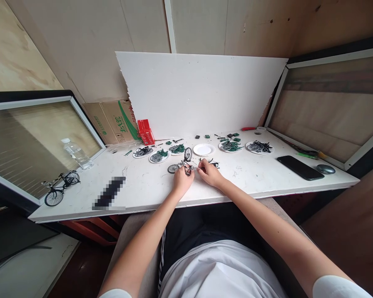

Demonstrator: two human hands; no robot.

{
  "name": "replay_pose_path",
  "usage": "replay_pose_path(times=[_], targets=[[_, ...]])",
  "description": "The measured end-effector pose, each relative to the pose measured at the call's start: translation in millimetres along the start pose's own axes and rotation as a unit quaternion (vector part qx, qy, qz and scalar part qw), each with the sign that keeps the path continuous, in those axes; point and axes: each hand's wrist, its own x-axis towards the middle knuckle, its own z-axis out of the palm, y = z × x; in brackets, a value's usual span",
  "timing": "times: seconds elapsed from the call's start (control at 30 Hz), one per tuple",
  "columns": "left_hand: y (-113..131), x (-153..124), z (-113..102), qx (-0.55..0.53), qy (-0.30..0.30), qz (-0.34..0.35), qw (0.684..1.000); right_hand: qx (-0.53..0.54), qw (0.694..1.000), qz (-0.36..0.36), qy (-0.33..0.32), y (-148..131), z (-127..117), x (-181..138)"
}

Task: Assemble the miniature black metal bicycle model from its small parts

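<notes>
Green print on the far-left cardboard box (112,120) is too small to read. My left hand (182,181) grips the model bicycle (186,166); my right hand (209,174) pinches its right end.

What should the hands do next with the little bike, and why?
Probably hold the little bike steady with the left hand while the right hand presses its end of the frame home; both hands pinch the bike on the table.

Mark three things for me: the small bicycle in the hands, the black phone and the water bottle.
small bicycle (188,154), head view, on its raised wheel.
phone (300,167), head view, on the middle of its dark screen.
water bottle (77,155), head view, on its clear body.
</notes>
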Motion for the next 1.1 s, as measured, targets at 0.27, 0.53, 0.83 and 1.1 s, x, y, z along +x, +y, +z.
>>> replay_pose_path(times=[0.27,0.53,0.83,1.1], targets=[[-2.3,2.0,-0.6,-0.01,-0.003,-0.015,1.0,0.071,0.996,-0.044,-0.012,0.3,0.6,-1.1],[-0.2,0.6,-2.0,-0.004,-0.011,-0.008,1.0,0.017,1.0,-0.019,-0.002,3.7,1.2,0.9],[-1.5,0.7,0.0,-0.003,-0.009,-0.003,1.0,0.004,1.0,0.004,-0.007,-1.5,-0.7,0.3],[-2.0,1.9,-0.2,-0.023,-0.008,-0.017,1.0,0.07,0.996,-0.042,-0.031,0.2,-1.2,-1.4]])
